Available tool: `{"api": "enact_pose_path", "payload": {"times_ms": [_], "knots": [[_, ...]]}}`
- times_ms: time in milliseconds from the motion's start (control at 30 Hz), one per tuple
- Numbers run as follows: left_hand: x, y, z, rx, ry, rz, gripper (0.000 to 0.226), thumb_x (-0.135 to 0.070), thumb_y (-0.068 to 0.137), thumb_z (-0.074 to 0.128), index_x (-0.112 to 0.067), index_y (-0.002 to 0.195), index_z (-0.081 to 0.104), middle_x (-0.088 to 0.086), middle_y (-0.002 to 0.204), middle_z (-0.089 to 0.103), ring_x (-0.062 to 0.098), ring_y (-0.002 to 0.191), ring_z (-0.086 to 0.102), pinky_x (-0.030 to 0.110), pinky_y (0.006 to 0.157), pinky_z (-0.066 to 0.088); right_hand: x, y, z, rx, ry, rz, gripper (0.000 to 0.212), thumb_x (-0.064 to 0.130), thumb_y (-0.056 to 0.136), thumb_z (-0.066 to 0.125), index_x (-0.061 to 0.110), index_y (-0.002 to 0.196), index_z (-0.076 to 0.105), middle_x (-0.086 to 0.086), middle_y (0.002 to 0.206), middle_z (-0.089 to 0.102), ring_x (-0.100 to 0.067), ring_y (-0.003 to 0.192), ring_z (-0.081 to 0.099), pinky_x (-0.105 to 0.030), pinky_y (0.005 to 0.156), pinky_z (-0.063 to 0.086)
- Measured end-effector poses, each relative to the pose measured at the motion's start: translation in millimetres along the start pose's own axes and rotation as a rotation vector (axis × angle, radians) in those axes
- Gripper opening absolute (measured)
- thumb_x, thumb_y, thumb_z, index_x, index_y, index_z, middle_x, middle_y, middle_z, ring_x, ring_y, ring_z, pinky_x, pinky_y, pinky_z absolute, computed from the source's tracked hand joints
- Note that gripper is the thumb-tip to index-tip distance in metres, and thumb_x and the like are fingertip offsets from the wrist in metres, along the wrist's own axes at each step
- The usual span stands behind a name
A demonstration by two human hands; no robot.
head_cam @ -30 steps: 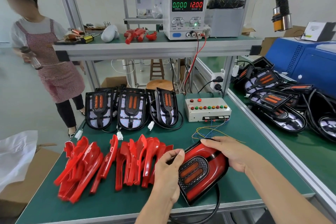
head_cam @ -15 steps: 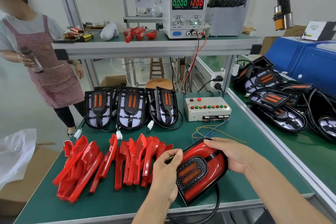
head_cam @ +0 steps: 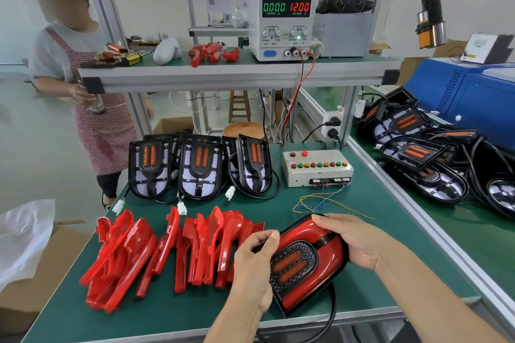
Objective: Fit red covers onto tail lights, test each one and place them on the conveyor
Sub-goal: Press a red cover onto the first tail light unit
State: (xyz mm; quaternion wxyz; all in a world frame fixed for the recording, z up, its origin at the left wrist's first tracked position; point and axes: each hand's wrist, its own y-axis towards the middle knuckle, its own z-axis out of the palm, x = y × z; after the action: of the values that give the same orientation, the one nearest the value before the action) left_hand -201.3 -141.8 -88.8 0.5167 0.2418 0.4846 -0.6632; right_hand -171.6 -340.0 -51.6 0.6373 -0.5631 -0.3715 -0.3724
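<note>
Head view: little has changed over the last second. The tail light [head_cam: 306,264] sits in the same spot at the near edge of the green surface [head_cam: 390,231], just right of the pile of loose red covers [head_cam: 167,253], with its red cover already on it. Both hands have stayed on it: the left hand [head_cam: 255,267] curls over its left edge, thumb and fingertips pinching the rim, while the right hand [head_cam: 351,239] wraps the upper right corner, so each grip is closed on the lamp. The only shift is a slight tightening at the left edge, which reads as the cover being pressed home. Testing looks like the next step; the tester box [head_cam: 316,167] stands just behind, the supply [head_cam: 284,22] shows no current, and the lamp's cable hangs off the front edge.
</note>
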Motion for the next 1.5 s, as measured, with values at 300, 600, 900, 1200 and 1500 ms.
{"api": "enact_pose_path", "payload": {"times_ms": [300, 600, 900, 1200, 1500], "knots": [[-11, -1, 4, 0.041, -0.061, -0.062, 0.01, -0.019, 0.095, 0.07, -0.009, 0.095, 0.068, 0.018, 0.091, 0.076, 0.032, 0.075, 0.074, 0.045, 0.066, 0.062, 12, -2, -4, -0.014, 0.014, 0.012, 0.049, 0.037, 0.083, 0.074, 0.003, 0.118, 0.072, -0.027, 0.114, 0.071, -0.043, 0.102, 0.071, -0.049, 0.088, 0.06], [-7, -5, 0, 0.017, -0.035, -0.058, 0.012, -0.016, 0.097, 0.068, -0.004, 0.101, 0.069, 0.02, 0.091, 0.076, 0.033, 0.074, 0.073, 0.044, 0.064, 0.062, 3, -5, 3, -0.079, 0.095, 0.052, 0.03, 0.019, 0.093, 0.069, -0.001, 0.115, 0.071, -0.029, 0.112, 0.071, -0.038, 0.088, 0.07, -0.048, 0.077, 0.062], [-14, -9, 1, 0.046, -0.038, -0.059, 0.017, -0.023, 0.094, 0.072, -0.007, 0.099, 0.067, 0.019, 0.093, 0.077, 0.032, 0.076, 0.074, 0.041, 0.064, 0.061, 0, 1, 4, -0.111, 0.064, -0.016, 0.035, 0.027, 0.082, 0.077, 0.003, 0.107, 0.075, -0.025, 0.1, 0.075, -0.038, 0.084, 0.075, -0.046, 0.07, 0.063], [-18, 0, 5, 0.069, 0.037, 0.008, 0.036, -0.041, 0.079, 0.079, -0.008, 0.091, 0.069, 0.02, 0.098, 0.076, 0.035, 0.085, 0.074, 0.05, 0.078, 0.063, 19, -1, -5, -0.059, 0.018, -0.079, 0.055, 0.04, 0.069, 0.081, 0.005, 0.111, 0.075, -0.023, 0.107, 0.075, -0.039, 0.096, 0.073, -0.049, 0.086, 0.061], [-17, -3, 8, 0.076, 0.01, -0.02, 0.057, -0.044, 0.074, 0.08, -0.003, 0.111, 0.065, 0.019, 0.099, 0.077, 0.034, 0.083, 0.075, 0.05, 0.076, 0.063, 8, -1, 1, -0.058, -0.099, -0.101, 0.068, 0.051, 0.06, 0.087, 0.009, 0.111, 0.073, -0.018, 0.102, 0.077, -0.039, 0.096, 0.074, -0.05, 0.084, 0.062]]}}
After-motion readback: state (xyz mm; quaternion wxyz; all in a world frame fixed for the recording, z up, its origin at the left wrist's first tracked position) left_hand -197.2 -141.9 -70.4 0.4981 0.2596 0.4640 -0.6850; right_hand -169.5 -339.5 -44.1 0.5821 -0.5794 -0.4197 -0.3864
